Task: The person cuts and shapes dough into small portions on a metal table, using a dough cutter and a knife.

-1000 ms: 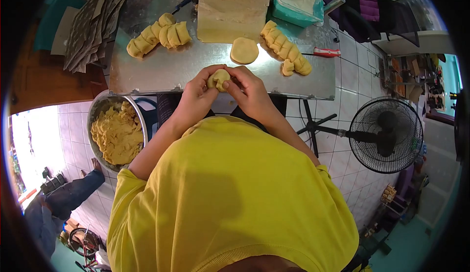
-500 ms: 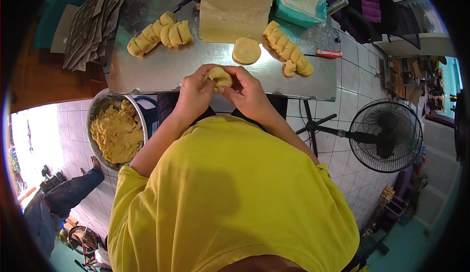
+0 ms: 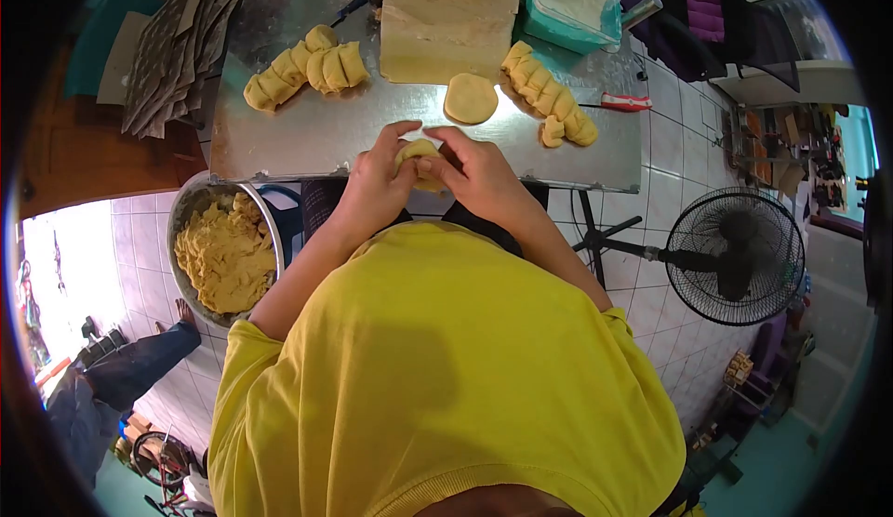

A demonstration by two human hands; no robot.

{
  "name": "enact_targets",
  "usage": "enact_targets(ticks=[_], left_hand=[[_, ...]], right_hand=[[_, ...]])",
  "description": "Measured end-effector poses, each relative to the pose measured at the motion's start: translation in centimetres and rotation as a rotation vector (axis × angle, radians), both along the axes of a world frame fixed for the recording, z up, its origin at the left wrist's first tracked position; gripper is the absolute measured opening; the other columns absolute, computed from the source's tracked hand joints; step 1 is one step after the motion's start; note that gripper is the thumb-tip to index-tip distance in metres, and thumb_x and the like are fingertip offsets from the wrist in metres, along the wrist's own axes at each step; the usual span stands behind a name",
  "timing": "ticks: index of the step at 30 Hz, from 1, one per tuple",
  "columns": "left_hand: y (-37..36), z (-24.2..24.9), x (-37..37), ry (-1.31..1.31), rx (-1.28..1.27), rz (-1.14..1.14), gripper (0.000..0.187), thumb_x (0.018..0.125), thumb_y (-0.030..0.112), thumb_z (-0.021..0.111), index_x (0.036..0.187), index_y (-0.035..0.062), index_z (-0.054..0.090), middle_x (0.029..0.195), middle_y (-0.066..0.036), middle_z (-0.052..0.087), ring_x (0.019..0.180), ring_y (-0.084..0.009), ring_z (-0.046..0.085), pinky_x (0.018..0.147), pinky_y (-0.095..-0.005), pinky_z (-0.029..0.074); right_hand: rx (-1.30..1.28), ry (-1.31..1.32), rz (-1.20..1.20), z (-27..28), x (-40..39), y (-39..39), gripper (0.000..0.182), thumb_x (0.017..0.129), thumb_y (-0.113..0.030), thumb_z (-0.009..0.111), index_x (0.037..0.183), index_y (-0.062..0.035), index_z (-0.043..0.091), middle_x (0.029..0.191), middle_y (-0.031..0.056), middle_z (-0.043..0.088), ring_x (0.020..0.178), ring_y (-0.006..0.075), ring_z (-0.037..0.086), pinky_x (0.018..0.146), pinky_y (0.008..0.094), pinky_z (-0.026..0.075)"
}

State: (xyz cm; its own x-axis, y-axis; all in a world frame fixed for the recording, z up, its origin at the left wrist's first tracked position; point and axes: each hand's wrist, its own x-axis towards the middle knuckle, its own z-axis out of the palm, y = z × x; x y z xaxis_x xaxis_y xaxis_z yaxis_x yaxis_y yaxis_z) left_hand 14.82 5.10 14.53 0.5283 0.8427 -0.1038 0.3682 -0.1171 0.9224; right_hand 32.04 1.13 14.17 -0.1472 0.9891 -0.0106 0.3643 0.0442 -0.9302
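Note:
A small piece of yellow dough (image 3: 419, 152) is held between my two hands at the table's near edge. My left hand (image 3: 379, 175) grips it from the left, thumb pressed on it. From the right, my right hand (image 3: 468, 169) grips the same piece, its thumb over the top. The fingers hide part of the dough. Just beyond my hands lies a flat round dough disc (image 3: 471, 99) on the metal table (image 3: 307, 145). Cut dough pieces (image 3: 551, 94) sit in a row to the right, and more cut dough pieces (image 3: 302, 69) rest to the left.
A floury board (image 3: 446, 38) and a teal tub of white powder (image 3: 572, 6) stand at the back. A red-handled knife (image 3: 625, 102) lies at the right edge. Left below is a basin of dough (image 3: 223, 252); a fan (image 3: 735, 255) stands right. Another person's leg (image 3: 139, 364) shows lower left.
My fingers have closed further over the dough piece, and its opened, curled shape is now more covered. My right thumb has moved up onto it. The other things stay in place.

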Motion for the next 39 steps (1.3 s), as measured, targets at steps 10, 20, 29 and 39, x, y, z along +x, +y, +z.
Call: enact_targets(ticks=[10,20,29,39], left_hand=[[-0.6,0.5,0.1,-0.416,-0.220,-0.023,0.053,0.088,0.000,0.053,0.137,0.0030,0.033,0.117,-0.011,0.054,0.099,-0.0146,0.057,0.083,-0.0261,0.048],[0.7,0.3,-0.3,-0.567,-0.754,0.010,0.038,0.094,0.022,0.056,0.124,-0.0013,0.048,0.102,-0.008,0.061,0.083,-0.0125,0.059,0.072,-0.0226,0.049],[-0.4,0.0,1.0,-0.535,-0.225,0.075,0.038,0.087,0.009,0.065,0.121,-0.0034,0.050,0.107,-0.009,0.060,0.095,-0.0107,0.056,0.081,-0.0245,0.049],[0.1,-1.2,0.0,-0.306,-0.242,0.053,0.026,0.092,0.013,0.059,0.111,-0.0019,0.049,0.099,-0.005,0.058,0.088,-0.0096,0.055,0.077,-0.0242,0.047]], right_hand=[[-0.314,0.539,-0.187,0.2,0.6,0.3,0.021,0.090,-0.014,0.061,0.104,-0.0009,0.054,0.082,0.0045,0.060,0.071,0.0100,0.057,0.061,0.0249,0.047],[0.417,-0.043,-0.009,-0.5,0.8,-0.1,0.028,0.088,-0.017,0.064,0.111,-0.0024,0.056,0.095,0.0110,0.060,0.089,0.0136,0.058,0.077,0.0262,0.047],[0.132,0.324,-0.211,0.5,-1.4,-0.3,0.027,0.095,-0.020,0.055,0.112,0.0007,0.050,0.093,0.0082,0.062,0.080,0.0125,0.060,0.070,0.0238,0.048],[0.103,0.279,-0.193,-0.4,-1.5,-0.3,0.022,0.096,-0.021,0.054,0.098,0.0013,0.054,0.082,0.0068,0.061,0.072,0.0089,0.053,0.063,0.0235,0.044]])
